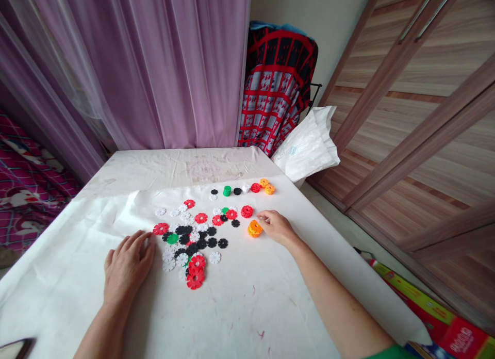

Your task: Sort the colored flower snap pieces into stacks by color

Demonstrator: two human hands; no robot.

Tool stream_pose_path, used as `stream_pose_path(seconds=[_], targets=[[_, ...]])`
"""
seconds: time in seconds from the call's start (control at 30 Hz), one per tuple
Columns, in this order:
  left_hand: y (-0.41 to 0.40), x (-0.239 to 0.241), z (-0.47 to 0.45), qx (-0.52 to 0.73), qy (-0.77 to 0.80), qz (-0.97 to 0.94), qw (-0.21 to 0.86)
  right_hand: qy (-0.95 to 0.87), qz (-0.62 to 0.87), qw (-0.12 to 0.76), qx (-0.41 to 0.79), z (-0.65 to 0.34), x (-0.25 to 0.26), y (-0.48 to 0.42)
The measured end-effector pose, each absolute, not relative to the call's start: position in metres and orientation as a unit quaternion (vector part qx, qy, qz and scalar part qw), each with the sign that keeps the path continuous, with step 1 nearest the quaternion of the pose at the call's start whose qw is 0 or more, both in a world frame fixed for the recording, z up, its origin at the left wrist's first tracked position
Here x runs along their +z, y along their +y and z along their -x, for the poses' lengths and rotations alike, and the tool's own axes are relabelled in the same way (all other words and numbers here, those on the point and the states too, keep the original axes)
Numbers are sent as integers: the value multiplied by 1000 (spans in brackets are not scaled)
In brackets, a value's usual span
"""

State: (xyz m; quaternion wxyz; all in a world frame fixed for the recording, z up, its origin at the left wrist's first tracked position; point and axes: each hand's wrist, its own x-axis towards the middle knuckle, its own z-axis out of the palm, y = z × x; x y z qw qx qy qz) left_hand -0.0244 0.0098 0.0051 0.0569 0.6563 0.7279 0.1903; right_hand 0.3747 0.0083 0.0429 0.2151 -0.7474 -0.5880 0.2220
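Lower frame: table (240, 312) under a pale cloth.

Left of centre: your left hand (129, 261), palm down on the cloth, fingers loosely spread and gripping nothing, index fingertip just beside the nearest red disc (161, 229).

Centre: loose discs (184, 239), notched, in black, white, red and green, overlapping. Probably light, stiff plastic, somewhat slippery, hardly fragile; best pinched by you at opposite rim edges, single ones off the cloth first.

Right of centre: orange stack (254, 228), likely apt to slide if nudged; take it by its sides. Your right hand (275, 225) comes in from the lower right, wrist low, fingers curled together beside it; whether they grip a disc, you cannot tell.

Just beyond: red stack (246, 211).

Farther, above centre: green stack (227, 191) and black stack (237, 191).

Upper right: white bag (307, 145).
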Motion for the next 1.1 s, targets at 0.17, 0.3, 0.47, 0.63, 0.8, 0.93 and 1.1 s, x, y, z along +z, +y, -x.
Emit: stream_pose_path(seconds=[0.17,0.3,0.47,0.63,0.8,0.93,1.1], targets=[[9,6,23,193,729,-654,56,-675,695,135,205,-364,59,-3],[9,4,24,199,725,-657,52,-720,676,29,155,-351,61,-4],[10,4,25,204,723,-659,44,-739,659,3,142,-348,55,1],[9,5,24,199,722,-662,40,-714,691,-13,116,-375,49,13],[10,6,24,188,727,-659,46,-621,777,-36,92,-419,47,43],[11,5,26,181,730,-657,46,-584,806,-38,89,-442,49,74],[12,-2,29,187,730,-656,44,-552,827,-36,101,-448,50,108]])
